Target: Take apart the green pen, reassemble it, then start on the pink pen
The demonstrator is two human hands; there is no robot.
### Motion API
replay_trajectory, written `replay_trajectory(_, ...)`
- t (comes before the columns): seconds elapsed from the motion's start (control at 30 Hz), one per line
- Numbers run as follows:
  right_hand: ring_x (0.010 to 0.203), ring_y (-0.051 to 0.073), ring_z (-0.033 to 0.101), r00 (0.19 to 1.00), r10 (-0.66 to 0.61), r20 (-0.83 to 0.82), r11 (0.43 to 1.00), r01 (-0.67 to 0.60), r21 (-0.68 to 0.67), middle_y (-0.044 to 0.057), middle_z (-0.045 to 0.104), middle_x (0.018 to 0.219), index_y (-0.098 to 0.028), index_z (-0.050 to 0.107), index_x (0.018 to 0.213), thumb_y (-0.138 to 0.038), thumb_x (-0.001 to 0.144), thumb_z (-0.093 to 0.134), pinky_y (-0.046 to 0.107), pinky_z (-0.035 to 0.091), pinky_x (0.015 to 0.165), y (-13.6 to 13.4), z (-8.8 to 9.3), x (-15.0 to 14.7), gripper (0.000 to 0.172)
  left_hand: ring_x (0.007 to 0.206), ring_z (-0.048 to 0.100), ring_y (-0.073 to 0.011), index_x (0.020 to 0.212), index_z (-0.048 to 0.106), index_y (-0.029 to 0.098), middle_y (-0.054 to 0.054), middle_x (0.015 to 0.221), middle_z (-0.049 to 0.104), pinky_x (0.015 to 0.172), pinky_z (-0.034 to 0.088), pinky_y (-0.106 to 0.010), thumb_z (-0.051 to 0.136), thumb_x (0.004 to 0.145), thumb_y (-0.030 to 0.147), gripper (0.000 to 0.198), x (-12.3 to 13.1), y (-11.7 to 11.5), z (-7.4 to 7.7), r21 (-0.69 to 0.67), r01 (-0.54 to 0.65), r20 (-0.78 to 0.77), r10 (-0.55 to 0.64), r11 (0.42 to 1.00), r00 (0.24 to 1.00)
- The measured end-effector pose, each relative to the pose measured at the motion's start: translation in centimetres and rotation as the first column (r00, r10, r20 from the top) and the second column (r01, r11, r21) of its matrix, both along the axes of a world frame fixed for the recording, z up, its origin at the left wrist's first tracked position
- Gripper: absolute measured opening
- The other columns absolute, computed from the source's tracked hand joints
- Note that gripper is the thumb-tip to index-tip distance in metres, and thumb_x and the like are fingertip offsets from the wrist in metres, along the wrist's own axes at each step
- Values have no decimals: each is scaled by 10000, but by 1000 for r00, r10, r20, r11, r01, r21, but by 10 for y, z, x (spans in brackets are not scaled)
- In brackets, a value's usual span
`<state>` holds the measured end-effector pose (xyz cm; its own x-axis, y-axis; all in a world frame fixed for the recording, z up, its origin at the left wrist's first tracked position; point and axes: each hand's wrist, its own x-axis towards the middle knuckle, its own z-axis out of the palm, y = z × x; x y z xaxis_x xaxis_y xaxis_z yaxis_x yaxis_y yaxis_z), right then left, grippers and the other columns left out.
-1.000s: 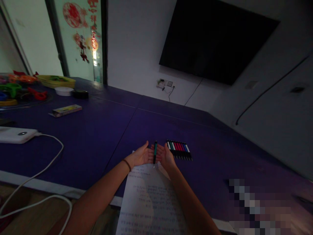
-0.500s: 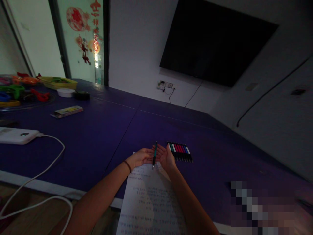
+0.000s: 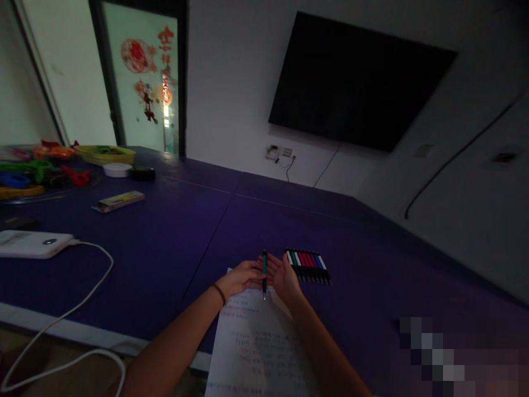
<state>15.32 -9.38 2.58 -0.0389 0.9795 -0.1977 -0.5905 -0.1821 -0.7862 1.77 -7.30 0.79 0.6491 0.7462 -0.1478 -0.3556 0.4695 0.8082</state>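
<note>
A white power bank (image 3: 35,244) with a white cable (image 3: 97,295) lay at the left of a purple table (image 3: 173,231), a small box (image 3: 119,202) beyond it. Toward the middle, a person's left hand (image 3: 240,277) had its fingers at a green-and-black pen (image 3: 264,267), though whether they gripped it could not be told. The pen was at the fingers of both hands, tip toward the wearer, above a handwritten sheet (image 3: 256,358). The right hand (image 3: 286,280) was spread, fingers extended behind the pen. Just beside it, a row of pens (image 3: 308,266) lay side by side.
</note>
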Motion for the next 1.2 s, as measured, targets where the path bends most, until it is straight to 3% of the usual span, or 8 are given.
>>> replay_trajectory(0.3, 883, 221, 577, 994, 21, -105, 999, -24, -22, 153, 618, 935, -128, 589, 901, -497, 850, 252, 360, 411, 777, 10, -17, 5, 503, 666, 611, -166, 837, 523, 120, -49, 742, 618, 701, 457, -325, 684, 560, 147, 322, 0, -4, -3, 19, -67, -36, 68, 998, 997)
replay_trajectory(0.4, 878, 223, 577, 992, 38, -118, 997, -45, -55, 150, 609, 966, -141, 582, 940, -498, 847, 248, 354, 419, 746, 13, -24, 7, 497, 684, 604, -166, 869, 543, 108, -64, 759, 622, 707, 451, -317, 688, 561, 164, 344, -1, -4, -4, 26, -33, -41, 34, 999, 999)
replay_trajectory(0.6, 936, 238, 545, 986, 94, -136, 995, -95, 2, 141, 573, 1057, -169, 562, 1022, -544, 798, 351, 370, 398, 770, 12, -34, 8, 485, 708, 593, -154, 900, 562, 102, -74, 782, 617, 730, 436, -303, 697, 570, 174, 363, -5, -3, -8, 23, -10, -22, 10, 1000, 1000)
replay_trajectory(0.9, 936, 237, 534, 989, 118, -89, 993, -115, 33, 126, 541, 1115, -192, 512, 1110, -572, 777, 369, 343, 401, 718, 13, -41, 3, 526, 743, 589, -163, 910, 564, 116, -69, 809, 600, 748, 434, -319, 689, 568, 161, 367, -2, -5, -8, -12, -45, -93, 44, 999, 995)
replay_trajectory(1.03, 873, 225, 555, 991, 99, -92, 995, -98, 18, 124, 532, 1129, -201, 471, 1152, -574, 769, 382, 303, 405, 623, 11, -38, 1, 542, 747, 583, -161, 924, 568, 122, -65, 813, 594, 743, 435, -315, 684, 580, 167, 367, -5, -6, -5, 9, -28, -106, 29, 1000, 994)
replay_trajectory(1.2, 852, 216, 560, 990, 98, -99, 995, -97, 8, 120, 541, 1118, -217, 442, 1177, -596, 752, 398, 303, 402, 629, 8, -33, 0, 572, 754, 581, -162, 925, 567, 122, -72, 822, 592, 741, 431, -315, 680, 595, 183, 354, -6, -5, -7, -1, -11, -110, 11, 1000, 994)
